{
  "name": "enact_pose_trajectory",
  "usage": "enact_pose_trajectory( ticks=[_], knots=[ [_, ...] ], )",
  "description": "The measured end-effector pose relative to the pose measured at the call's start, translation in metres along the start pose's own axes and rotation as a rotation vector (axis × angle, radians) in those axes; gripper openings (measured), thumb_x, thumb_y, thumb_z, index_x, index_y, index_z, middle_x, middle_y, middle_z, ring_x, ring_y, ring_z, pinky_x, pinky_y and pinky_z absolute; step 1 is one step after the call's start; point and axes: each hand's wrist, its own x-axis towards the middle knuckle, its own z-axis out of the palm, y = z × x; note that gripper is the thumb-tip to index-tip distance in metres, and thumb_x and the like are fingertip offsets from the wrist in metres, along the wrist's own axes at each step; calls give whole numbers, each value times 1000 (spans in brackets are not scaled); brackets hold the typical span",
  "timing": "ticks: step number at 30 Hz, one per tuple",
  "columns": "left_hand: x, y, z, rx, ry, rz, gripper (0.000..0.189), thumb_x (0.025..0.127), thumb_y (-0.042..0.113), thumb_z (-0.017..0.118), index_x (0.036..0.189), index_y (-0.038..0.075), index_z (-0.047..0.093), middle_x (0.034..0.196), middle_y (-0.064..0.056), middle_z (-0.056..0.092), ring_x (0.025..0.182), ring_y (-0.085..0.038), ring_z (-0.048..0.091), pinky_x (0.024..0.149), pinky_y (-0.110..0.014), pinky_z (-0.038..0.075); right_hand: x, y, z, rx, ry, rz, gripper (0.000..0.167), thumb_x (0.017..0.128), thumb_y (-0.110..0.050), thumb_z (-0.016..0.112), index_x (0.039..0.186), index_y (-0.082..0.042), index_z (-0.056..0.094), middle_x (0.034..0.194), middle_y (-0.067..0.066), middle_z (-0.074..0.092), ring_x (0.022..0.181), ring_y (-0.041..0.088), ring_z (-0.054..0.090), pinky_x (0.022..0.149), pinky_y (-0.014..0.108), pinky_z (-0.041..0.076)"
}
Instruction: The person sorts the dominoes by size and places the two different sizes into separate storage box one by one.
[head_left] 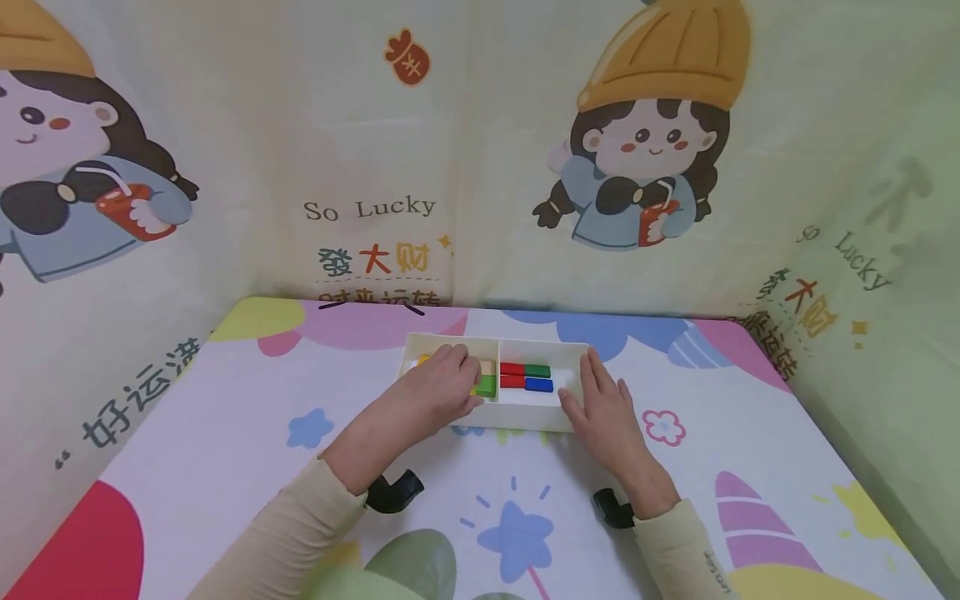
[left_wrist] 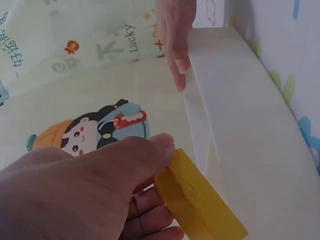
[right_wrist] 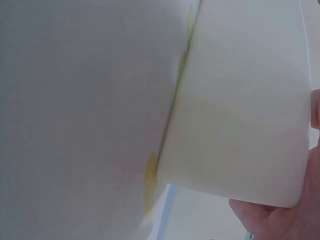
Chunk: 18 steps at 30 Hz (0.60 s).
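Note:
A white box [head_left: 525,417] with a divider stands on the table. Over its left compartment is my left hand [head_left: 442,387]; in the left wrist view, thumb and fingers pinch a yellow block [left_wrist: 200,200]. Beneath that hand, a light green block [head_left: 486,386] and other pieces are partly hidden. Two red blocks, a dark green block [head_left: 537,371] and a blue block [head_left: 539,385] lie in two rows in the right compartment. My right hand [head_left: 611,417] grips the box's right front corner, thumb over the front wall and fingers along the outer end.
Two black curved pieces [head_left: 397,493] [head_left: 617,510] show beside the forearms, partly covered by the sleeves. A printed cloth covers the table [head_left: 225,417], and printed curtains [head_left: 495,167] rise at the back and both sides.

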Motion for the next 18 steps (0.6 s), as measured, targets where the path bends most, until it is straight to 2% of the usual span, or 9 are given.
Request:
enact_pose_trajectory(
  ticks=[6,12,18],
  knots=[
    [9,-2,-4,5,-58,-34,41,91,29,72,115,0,57,104,-12,56,92,-21,51,82,-28,56,0,-1,1,-13,12,-4,76,102,-38,47,156,3,14,165,21,12,151,41,17,119,66,10],
    [20,-2,-2,21,-85,-20,42,91,26,71,118,-4,59,105,-13,58,89,-20,52,79,-25,57,-1,-2,1,-7,2,1,76,102,-39,46,157,3,13,166,20,11,151,41,16,119,65,10],
    [27,-4,8,-29,-120,-41,41,91,28,72,120,2,59,107,-9,59,96,-18,53,90,-24,55,0,-3,1,-19,10,2,76,102,-40,46,157,2,14,166,20,12,151,41,18,119,65,11]
  ],
)
